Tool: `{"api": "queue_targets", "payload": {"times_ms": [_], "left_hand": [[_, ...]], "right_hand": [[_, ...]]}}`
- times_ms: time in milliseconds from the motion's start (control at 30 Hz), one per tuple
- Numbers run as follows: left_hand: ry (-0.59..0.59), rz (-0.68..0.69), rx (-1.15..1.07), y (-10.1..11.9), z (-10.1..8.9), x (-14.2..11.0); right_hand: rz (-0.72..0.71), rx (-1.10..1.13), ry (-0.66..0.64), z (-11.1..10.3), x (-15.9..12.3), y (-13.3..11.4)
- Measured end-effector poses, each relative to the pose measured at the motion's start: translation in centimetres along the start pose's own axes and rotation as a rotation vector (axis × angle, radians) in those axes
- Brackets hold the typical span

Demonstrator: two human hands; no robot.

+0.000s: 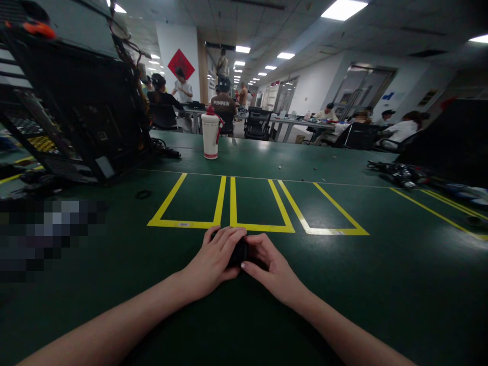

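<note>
A small black object [239, 252] with a rounded edge sits low on the green table, largely covered by my hands, so its kind cannot be made out. My left hand [217, 259] is closed over its top and left side, with the thumb along the near side. From the right, my right hand [272, 269] curls around it, thumb in front and fingers behind. Just beyond the hands, yellow tape [263, 228] marks open-ended boxes on the tabletop.
A white tumbler [210, 133] with a red lid stands farther back. At left is a dark computer case [87, 112], with a black ring [144, 194] nearby. Black cables [400, 173] lie at right. Several people sit at desks in the background.
</note>
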State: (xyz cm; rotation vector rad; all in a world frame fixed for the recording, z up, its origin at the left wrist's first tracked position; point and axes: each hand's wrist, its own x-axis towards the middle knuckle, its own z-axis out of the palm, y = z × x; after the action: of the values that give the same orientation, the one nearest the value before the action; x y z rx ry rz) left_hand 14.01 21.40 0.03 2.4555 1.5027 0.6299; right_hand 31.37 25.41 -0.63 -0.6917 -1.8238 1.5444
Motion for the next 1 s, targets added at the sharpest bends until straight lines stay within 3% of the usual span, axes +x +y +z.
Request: {"api": "queue_targets", "payload": {"times_ms": [367, 567, 833, 1000], "left_hand": [[0.007, -0.003, -0.021, -0.01, -0.06, 0.23], [0.007, -0.009, -0.030, -0.06, -0.12, 0.38], [-0.021, -0.029, -0.065, 0.06, -0.49, 0.48], [-0.016, -0.018, -0.069, -0.14, -0.39, 0.57]], "right_hand": [[0.089, 0.034, 0.038, -0.08, 0.32, 0.14], [-0.002, 0.035, 0.016, -0.12, 0.26, 0.47], [0.093, 0.051, 0.033, -0.24, 0.51, 0.13], [0.031, 0.006, 0.016, -0.38, 0.35, 0.23]]}}
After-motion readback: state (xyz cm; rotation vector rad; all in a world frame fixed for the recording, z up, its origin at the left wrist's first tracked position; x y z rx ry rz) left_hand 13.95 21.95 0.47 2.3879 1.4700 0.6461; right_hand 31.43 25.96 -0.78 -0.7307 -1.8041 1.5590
